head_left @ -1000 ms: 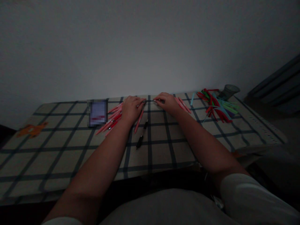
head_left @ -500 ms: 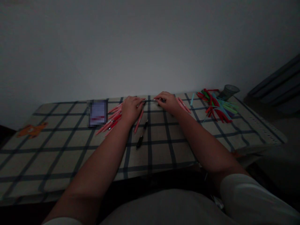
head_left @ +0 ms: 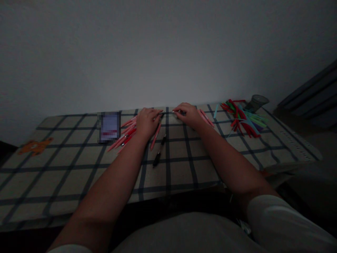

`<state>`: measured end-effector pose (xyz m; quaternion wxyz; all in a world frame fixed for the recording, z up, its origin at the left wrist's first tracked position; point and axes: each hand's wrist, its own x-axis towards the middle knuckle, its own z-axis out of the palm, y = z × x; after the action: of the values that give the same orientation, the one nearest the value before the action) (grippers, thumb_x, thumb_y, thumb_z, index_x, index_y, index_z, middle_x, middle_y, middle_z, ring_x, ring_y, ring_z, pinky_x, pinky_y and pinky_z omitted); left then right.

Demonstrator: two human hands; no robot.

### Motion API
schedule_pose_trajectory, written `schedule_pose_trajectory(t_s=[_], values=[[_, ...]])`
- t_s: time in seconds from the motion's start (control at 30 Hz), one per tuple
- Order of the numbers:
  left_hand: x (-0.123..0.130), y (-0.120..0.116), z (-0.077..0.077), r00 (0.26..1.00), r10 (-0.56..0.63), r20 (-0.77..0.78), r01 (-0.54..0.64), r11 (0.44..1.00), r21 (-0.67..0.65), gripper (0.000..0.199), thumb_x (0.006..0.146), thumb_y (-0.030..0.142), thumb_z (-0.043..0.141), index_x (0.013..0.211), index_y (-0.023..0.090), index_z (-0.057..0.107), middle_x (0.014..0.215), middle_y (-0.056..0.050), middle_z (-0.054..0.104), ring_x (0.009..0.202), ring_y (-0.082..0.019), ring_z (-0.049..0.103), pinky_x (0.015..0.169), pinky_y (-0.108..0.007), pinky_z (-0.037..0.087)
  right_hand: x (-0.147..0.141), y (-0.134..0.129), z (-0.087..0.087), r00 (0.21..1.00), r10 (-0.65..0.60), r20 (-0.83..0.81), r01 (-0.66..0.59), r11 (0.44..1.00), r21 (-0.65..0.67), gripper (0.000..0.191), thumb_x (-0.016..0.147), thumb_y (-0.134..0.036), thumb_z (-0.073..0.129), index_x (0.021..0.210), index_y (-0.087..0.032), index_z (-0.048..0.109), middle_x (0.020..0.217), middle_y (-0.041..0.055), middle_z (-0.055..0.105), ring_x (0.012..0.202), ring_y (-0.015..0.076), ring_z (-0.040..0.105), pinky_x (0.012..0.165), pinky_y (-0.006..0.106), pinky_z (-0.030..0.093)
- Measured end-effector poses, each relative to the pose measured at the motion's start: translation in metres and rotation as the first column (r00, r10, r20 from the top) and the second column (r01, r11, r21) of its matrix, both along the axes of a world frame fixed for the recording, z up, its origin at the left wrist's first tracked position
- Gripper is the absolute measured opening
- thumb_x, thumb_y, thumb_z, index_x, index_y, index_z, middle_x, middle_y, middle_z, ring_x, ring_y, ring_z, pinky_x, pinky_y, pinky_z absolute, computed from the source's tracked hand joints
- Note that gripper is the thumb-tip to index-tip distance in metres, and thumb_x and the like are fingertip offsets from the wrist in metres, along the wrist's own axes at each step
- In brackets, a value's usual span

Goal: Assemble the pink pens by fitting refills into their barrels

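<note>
Left hand (head_left: pixel 147 121): eleven o'clock, pinching slim dark rod (head_left: pixel 161 113)
Right hand (head_left: pixel 186 114): one o'clock, pinching slim silvery metallic piece (head_left: pixel 173 112)
Rod and piece: apparently being aligned, calling for steadiness

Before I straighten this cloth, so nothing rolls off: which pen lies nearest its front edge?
The black pen, lying alone; the pink and red pens lie farther back.

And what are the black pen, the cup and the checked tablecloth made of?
Black pen: probably smooth plastic; it glints slightly. Cup: glass or clear plastic; it looks see-through. Checked tablecloth: likely matte fabric; no shine, and its edge droops.
</note>
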<state>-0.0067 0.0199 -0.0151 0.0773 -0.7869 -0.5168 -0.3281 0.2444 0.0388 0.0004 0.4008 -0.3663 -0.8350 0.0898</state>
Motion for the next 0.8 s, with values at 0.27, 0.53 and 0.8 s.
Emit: schedule_pose_trajectory(t_s=[0.27,0.53,0.8], values=[[0.0017,-0.0002,-0.0013,0.999,-0.007,-0.035,0.006,0.999,-0.031,0.033,0.107,0.037,0.059,0.129,0.029,0.083,0.129,-0.008,0.083,0.12,-0.03,0.071,0.11,-0.049,0.052,0.0005,0.0009,-0.001,1.0,-0.015,0.011,0.015,1.0,-0.002,0.016,0.099,-0.025,0.066,0.1,-0.023,0.082,0.103,0.0095,0.08,0.101,0.0249,0.068,0.099,0.042,0.052],[0.007,-0.0009,-0.0062,0.988,-0.126,-0.085,0.116,0.987,-0.114,0.034,0.103,0.03,0.063,0.131,0.028,0.083,0.125,-0.009,0.084,0.133,-0.032,0.069,0.117,-0.053,0.052,-0.0002,0.0045,-0.0056,1.0,0.01,0.026,-0.01,1.0,0.009,0.016,0.097,-0.022,0.066,0.1,-0.022,0.082,0.103,0.01,0.081,0.101,0.0255,0.07,0.097,0.042,0.054],[0.0057,0.0002,-0.006,0.993,-0.102,-0.059,0.097,0.992,-0.081,0.032,0.103,0.03,0.066,0.129,0.032,0.084,0.121,-0.008,0.085,0.13,-0.033,0.07,0.115,-0.055,0.053,0.0009,0.0049,-0.0056,1.0,0.007,0.029,-0.007,1.0,0.02,0.017,0.098,-0.025,0.066,0.101,-0.022,0.082,0.104,0.0104,0.081,0.101,0.0253,0.07,0.097,0.041,0.054]])
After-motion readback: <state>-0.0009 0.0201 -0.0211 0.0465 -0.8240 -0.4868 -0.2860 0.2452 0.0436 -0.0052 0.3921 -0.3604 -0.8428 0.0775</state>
